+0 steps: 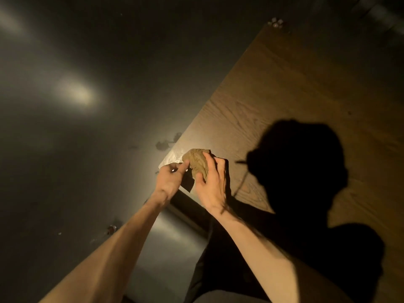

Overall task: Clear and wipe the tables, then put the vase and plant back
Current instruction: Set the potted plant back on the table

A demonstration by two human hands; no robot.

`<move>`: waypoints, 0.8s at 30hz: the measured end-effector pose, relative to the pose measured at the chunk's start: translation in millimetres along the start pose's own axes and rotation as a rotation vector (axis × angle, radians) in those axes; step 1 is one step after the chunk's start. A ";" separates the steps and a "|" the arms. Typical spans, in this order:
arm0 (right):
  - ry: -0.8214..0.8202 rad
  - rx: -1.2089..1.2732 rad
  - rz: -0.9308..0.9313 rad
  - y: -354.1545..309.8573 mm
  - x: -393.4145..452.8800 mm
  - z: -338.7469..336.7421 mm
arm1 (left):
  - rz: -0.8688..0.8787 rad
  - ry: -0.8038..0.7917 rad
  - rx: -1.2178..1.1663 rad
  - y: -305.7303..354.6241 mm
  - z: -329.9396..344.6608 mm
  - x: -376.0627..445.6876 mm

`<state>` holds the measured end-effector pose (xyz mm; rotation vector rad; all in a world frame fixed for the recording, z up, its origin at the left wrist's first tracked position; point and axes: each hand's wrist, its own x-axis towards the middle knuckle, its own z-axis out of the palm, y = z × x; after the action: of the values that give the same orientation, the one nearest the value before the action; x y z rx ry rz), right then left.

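Observation:
A crumpled tan cloth [196,160] is held above the near corner of a wooden table [284,101]. My right hand [211,184] grips the cloth from the right, thumb and fingers curled around it. My left hand [171,178] pinches the cloth's left edge with fingertips. Both forearms reach in from the bottom of the view. No vase or plant is in sight.
A dark glossy floor [76,127] with light reflections fills the left. Small dark bits of debris [166,143] lie on the floor beside the table's edge. Small shiny objects [276,22] sit at the table's far corner. My shadow covers the table's near right part.

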<state>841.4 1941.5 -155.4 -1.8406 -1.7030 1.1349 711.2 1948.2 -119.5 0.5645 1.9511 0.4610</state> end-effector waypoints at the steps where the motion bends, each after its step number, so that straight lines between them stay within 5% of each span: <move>1: -0.012 -0.038 0.012 -3.1 4.5 -3.4 | 0.007 0.024 0.012 3.7 -1.1 3.8; 6: -0.179 -0.164 0.042 -8.5 15.8 -33.5 | 0.069 0.083 0.198 28.3 2.0 6.5; 9: -0.215 -0.091 0.098 -11.0 27.2 -71.5 | 0.098 -0.053 0.192 57.8 12.1 0.7; 24: 0.201 0.282 0.298 56.6 22.8 -382.8 | 0.635 -0.457 0.462 282.4 232.1 -132.7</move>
<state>1169.2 2043.5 24.5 -1.9892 -1.1219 1.1854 1024.3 2120.2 34.3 1.4694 1.4034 0.2263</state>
